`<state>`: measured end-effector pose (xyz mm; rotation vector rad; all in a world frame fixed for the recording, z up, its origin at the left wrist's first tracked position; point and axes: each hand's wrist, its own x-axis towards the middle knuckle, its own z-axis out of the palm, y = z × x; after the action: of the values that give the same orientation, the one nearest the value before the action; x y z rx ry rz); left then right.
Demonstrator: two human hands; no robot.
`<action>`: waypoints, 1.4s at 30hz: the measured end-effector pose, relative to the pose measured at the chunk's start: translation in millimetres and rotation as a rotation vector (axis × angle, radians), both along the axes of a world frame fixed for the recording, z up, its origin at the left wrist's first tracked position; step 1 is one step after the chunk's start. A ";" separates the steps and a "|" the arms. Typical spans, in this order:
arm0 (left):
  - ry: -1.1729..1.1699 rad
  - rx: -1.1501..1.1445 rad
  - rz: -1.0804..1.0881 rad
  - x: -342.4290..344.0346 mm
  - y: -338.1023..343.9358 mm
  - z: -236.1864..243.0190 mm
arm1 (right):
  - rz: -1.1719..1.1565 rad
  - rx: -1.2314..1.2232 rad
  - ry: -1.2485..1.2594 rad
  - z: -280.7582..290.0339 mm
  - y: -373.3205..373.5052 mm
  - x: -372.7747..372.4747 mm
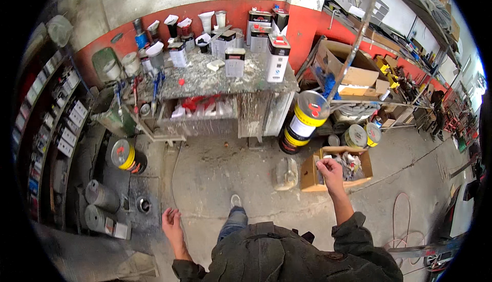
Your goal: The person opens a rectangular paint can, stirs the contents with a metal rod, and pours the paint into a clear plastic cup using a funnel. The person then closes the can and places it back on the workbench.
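Observation:
My right hand (332,173) is raised at the right, thumb and fingers pinched together; whatever may be between them is too small to make out. Behind it on the floor stands an open cardboard box (309,172) filled with crumpled paper and scraps (350,165). My left hand (173,229) hangs low at the left over the concrete, fingers loosely apart and holding nothing. A dingy plastic jerrycan (285,174) sits just left of the box. One foot (236,200) is stretched forward, pointing toward the workbench (205,79).
Paint-stained, the bench carries several metal cans (278,59), cups and spray guns (155,89). Stacked buckets (302,120) stand at its right end. Leftward are a shelf rack (56,123), a yellow-banded bucket (128,156) and grey rolls (101,195). A hose (402,220) lies right.

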<state>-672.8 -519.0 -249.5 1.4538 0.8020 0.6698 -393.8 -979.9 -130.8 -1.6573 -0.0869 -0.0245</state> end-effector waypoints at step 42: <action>0.073 0.583 -0.795 823.5 123.4 145.4 | 0.460 -0.415 -0.057 47.0 372.9 616.9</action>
<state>150.6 -395.6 -104.0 2.1449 0.0148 0.2302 223.0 -607.0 -83.7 -2.0137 -0.5452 0.3144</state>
